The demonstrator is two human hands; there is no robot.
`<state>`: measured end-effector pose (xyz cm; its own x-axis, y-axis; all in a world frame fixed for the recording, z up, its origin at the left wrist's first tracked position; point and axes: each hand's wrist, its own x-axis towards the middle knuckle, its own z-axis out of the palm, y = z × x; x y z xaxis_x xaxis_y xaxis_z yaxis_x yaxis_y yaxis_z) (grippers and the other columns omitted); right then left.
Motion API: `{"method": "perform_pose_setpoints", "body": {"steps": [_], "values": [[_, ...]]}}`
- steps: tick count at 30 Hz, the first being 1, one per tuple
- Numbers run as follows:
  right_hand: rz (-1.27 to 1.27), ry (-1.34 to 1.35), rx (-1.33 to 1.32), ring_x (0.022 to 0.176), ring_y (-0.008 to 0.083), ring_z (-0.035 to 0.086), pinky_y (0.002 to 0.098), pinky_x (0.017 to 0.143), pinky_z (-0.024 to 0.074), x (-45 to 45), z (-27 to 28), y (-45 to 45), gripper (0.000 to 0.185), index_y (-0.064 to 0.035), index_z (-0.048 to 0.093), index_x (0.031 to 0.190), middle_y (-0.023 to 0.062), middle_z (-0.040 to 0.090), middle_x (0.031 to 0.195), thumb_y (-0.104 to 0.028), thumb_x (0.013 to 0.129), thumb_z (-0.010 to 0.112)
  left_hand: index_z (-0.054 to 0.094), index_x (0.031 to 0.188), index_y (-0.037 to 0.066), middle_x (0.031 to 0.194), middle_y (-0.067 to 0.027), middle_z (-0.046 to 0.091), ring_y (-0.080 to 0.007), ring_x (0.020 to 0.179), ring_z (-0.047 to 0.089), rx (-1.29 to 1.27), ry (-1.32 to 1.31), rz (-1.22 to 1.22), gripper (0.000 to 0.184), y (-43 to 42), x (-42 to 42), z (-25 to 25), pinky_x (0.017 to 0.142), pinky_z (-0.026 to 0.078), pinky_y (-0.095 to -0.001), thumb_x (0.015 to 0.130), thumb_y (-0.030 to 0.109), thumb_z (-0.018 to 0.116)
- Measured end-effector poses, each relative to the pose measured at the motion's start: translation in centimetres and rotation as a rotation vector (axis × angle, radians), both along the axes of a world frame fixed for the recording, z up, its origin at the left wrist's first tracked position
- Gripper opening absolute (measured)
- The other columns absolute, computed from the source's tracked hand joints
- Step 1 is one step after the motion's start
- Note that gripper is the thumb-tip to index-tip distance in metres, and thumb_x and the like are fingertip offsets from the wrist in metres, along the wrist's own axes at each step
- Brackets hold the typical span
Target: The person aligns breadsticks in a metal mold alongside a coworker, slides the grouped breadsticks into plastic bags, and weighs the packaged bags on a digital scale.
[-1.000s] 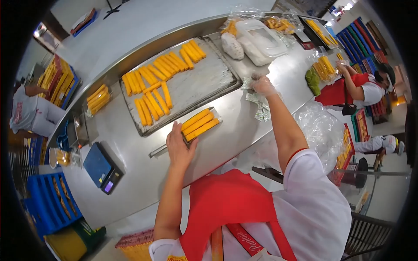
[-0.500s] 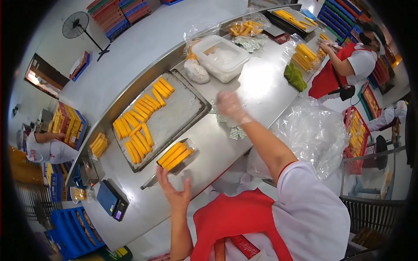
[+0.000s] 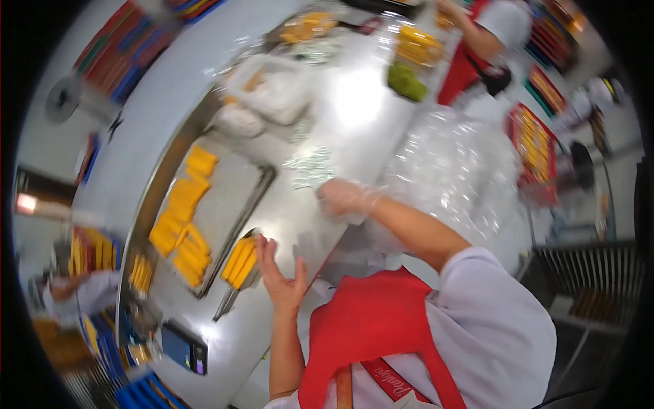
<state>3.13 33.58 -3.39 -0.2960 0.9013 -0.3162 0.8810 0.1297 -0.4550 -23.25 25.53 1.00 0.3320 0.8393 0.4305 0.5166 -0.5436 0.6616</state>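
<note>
My right hand (image 3: 344,198), in a clear plastic glove, is closed near the table's front edge, just below a cluster of small green-and-white packets (image 3: 310,167). Whatever it may hold is hidden by the curled fingers and blur. My left hand (image 3: 282,278) is open, fingers spread, beside a few yellow sticks (image 3: 240,262). These sticks lie side by side on what looks like a flat metal blade with a handle (image 3: 225,305). Beyond them, a metal tray (image 3: 228,194) bears several rows of similar yellow sticks (image 3: 182,204).
A white plastic tub (image 3: 286,88) stands at the back beside a white bundle (image 3: 238,121). A large clear plastic bag (image 3: 446,163) bulges at the table's right edge, near a green cloth (image 3: 407,80). A scale (image 3: 184,349) sits at left. A co-worker in a red apron (image 3: 463,65) stands at upper right.
My right hand has drawn back from over the packets toward the table's front edge. My left hand stays open beside the yellow sticks. The whole view has turned and is blurred.
</note>
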Motion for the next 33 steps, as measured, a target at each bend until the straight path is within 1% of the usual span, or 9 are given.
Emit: {"method": "perform_pose_setpoints", "body": {"steps": [5,10,14,18,22,24,29,31,33], "values": [[-0.53,0.567,0.424,0.091,0.037,0.069,0.0443,0.081,0.0541,3.5,4.6,-8.4,0.023,0.0026,0.065,0.108,0.0211,0.07,0.1,-0.014,0.094,0.057,0.052,0.133,0.002,0.142,-0.0249,0.049,-0.0413,0.13,0.05,-0.072,-0.073,-0.407,0.051,1.5,9.4,0.9,0.108,0.042,-0.0457,0.086,0.006,0.07],[-1.09,0.712,0.767,0.086,0.011,0.065,0.0251,0.071,0.0512,13.6,9.0,-19.1,0.02,-0.0032,0.067,0.114,0.0049,0.07,0.102,-0.013,0.098,0.058,0.063,0.116,0.002,0.127,-0.0222,0.061,-0.0394,0.119,0.058,-0.119,-0.086,-1.0,0.034,-2.6,24.7,2.3,0.1,0.049,-0.0439,0.083,-0.006,0.058],[-1.617,0.777,0.859,0.077,0.0084,0.058,0.0229,0.066,0.0481,18.0,10.2,-26.2,0.02,-0.0021,0.067,0.11,0.0025,0.067,0.094,-0.016,0.095,0.066,0.058,0.127,0.001,0.14,-0.0223,0.053,-0.0433,0.124,0.054,-0.179,0.116,-1.156,0.042,-7.1,38.3,-5.9,0.103,0.047,-0.0459,0.085,-0.001,0.058],[-1.647,1.004,0.698,0.08,0.0091,0.059,0.0224,0.068,0.0471,17.4,8.1,-30.9,0.018,-0.0031,0.067,0.108,0.0018,0.065,0.091,-0.015,0.095,0.067,0.07,0.109,0.0,0.145,-0.025,0.047,-0.0427,0.122,0.054,-0.098,0.739,-1.011,0.027,-7.8,38.4,-15.6,0.103,0.046,-0.0484,0.089,0.011,0.056],[-1.62,1.021,0.636,0.08,0.0094,0.06,0.0235,0.068,0.0477,17.2,6.2,-32.3,0.018,-0.0028,0.067,0.107,0.0022,0.065,0.091,-0.016,0.095,0.066,0.073,0.1,0.001,0.146,-0.0261,0.045,-0.0413,0.124,0.053,0.117,0.923,-1.122,0.026,-6.9,37.5,-12.9,0.109,0.039,-0.0523,0.091,0.017,0.054],[-1.565,0.897,0.589,0.08,0.0098,0.061,0.024,0.068,0.0481,18.1,6.6,-31.8,0.018,-0.003,0.068,0.106,0.0026,0.066,0.091,-0.017,0.094,0.066,0.072,0.102,0.007,0.143,-0.0149,0.05,-0.0486,0.125,0.047,0.087,0.594,-1.057,0.022,-6.8,37.9,-13.3,0.107,0.044,-0.0495,0.085,0.014,0.061],[-1.329,0.625,0.73,0.073,0.0079,0.052,0.0217,0.064,0.0412,21.9,9.8,-29.6,0.032,-0.001,0.066,0.12,0.0009,0.058,0.089,-0.019,0.093,0.066,0.071,0.102,0.008,0.113,-0.0097,0.066,-0.0322,0.1,0.062,-0.344,0.049,-0.904,0.019,-6.6,38.0,-4.2,0.088,0.052,-0.0421,0.086,0.016,0.066],[-1.156,0.662,0.908,0.071,0.0073,0.047,0.0211,0.062,0.0367,24.5,9.5,-28.9,0.04,0.0004,0.063,0.127,0.0001,0.055,0.088,-0.021,0.093,0.065,0.069,0.104,0.007,0.103,-0.0083,0.067,-0.0235,0.086,0.066,-0.577,-0.182,-0.883,0.021,-6.1,36.2,-0.2,0.076,0.055,-0.0359,0.092,0.024,0.065],[-0.984,0.843,0.774,0.072,0.0071,0.048,0.0202,0.062,0.0362,26.1,11.1,-27.9,0.043,0.001,0.063,0.128,-0.0001,0.055,0.087,-0.021,0.092,0.065,0.067,0.106,0.007,0.099,-0.0072,0.066,-0.0193,0.081,0.066,-0.761,-0.282,-0.832,0.025,-5.1,34.1,3.7,0.07,0.055,-0.0327,0.096,0.03,0.063]]}}
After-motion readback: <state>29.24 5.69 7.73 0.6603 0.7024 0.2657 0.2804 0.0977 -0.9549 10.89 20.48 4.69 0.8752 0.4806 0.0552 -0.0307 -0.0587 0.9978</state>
